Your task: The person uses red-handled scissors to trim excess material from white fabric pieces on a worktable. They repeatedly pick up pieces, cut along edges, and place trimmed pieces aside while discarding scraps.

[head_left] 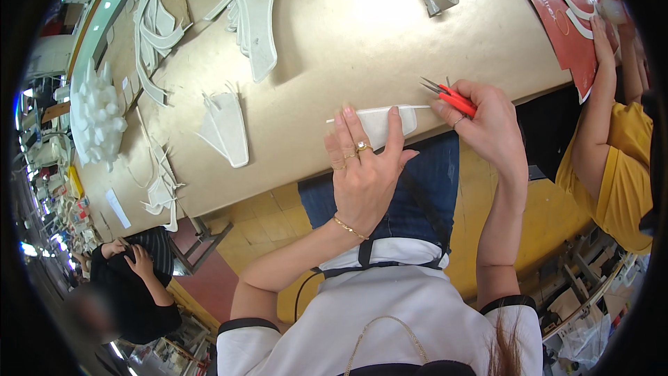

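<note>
Left hand [365,177]: palm down at centre frame, grip spread, fingers resting on a flat white fabric-like panel with raised edging [378,125] at the near edge of the smooth beige counter [341,42]. Right hand [495,129], right of centre: grip closed around red-handled metal snips [459,103], blades pointing upper left. A similar white tapered panel [228,134] lies left of centre.
</note>
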Motion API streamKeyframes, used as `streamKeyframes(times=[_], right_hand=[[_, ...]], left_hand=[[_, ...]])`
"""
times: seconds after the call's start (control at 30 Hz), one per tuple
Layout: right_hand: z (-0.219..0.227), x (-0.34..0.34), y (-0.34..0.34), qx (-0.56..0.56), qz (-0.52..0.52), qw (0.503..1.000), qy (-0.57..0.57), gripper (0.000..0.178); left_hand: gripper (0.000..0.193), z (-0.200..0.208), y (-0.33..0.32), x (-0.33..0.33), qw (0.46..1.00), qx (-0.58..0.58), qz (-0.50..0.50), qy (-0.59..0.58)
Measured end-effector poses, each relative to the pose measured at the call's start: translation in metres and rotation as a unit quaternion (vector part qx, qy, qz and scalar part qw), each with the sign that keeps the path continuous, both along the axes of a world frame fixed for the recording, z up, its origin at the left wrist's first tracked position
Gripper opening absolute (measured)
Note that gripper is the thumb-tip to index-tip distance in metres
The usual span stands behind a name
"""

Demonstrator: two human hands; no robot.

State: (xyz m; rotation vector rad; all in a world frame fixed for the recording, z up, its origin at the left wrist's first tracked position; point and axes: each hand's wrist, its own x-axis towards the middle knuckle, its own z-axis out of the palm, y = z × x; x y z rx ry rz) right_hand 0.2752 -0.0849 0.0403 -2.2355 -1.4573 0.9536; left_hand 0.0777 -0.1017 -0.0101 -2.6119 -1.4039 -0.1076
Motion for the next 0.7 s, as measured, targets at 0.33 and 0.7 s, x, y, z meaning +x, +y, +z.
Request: streamKeyframes(times=[0.33, 0.7], right_hand=[[-0.006, -0.001, -0.006, 0.041, 0.002, 0.999, -0.017, 0.024], [-0.019, -0.03, -0.049, 0.262, 0.035, 0.964, -0.012, 0.025]], left_hand=[[0.07, 0.009, 0.003, 0.003, 0.997, 0.0, -0.025, 0.079], [0.054, 0.027, 0.033, -0.012, 0.984, -0.113, -0.117, -0.067]])
